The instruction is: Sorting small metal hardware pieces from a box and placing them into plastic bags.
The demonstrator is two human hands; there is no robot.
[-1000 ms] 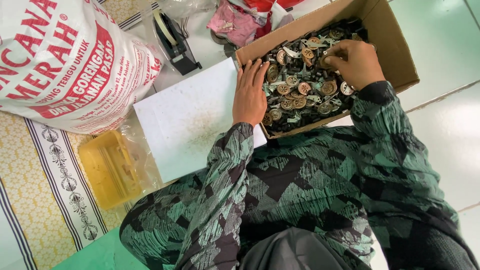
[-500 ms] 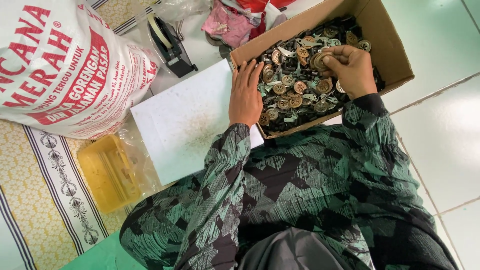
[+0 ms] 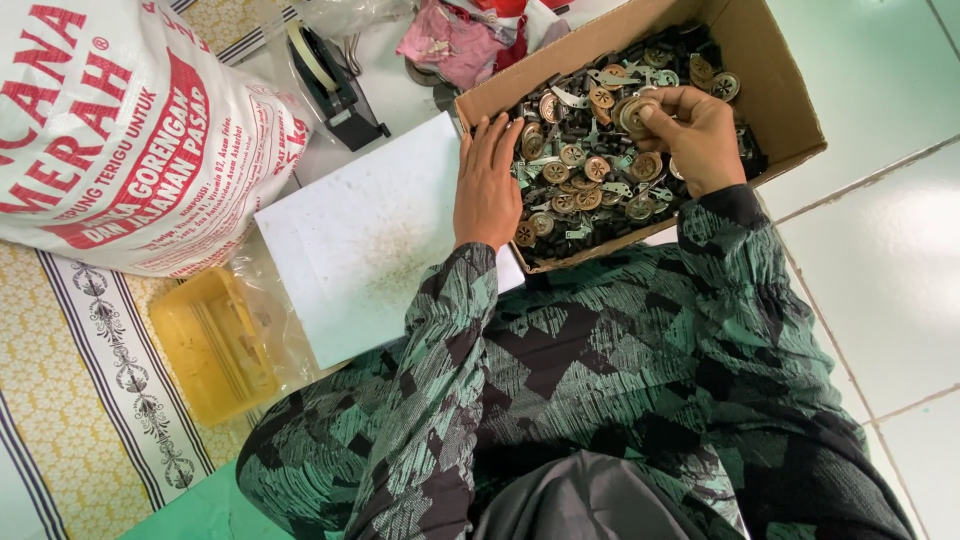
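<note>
Discs (image 3: 636, 115) pinched in right hand (image 3: 700, 135) (over the box (image 3: 770, 90)); left hand (image 3: 487, 185) open, flat.

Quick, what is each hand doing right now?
Left hand: open, flat on the cardboard box edge, holding nothing.
Right hand: closed on small round metal discs.

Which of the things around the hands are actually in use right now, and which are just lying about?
In use:
- cardboard box of small metal parts
- right hand pinching round discs
- left hand on the box edge

Lying about:
- white sheet
- printed sack
- yellow tray
- tape dispenser
- pink cloth
</note>
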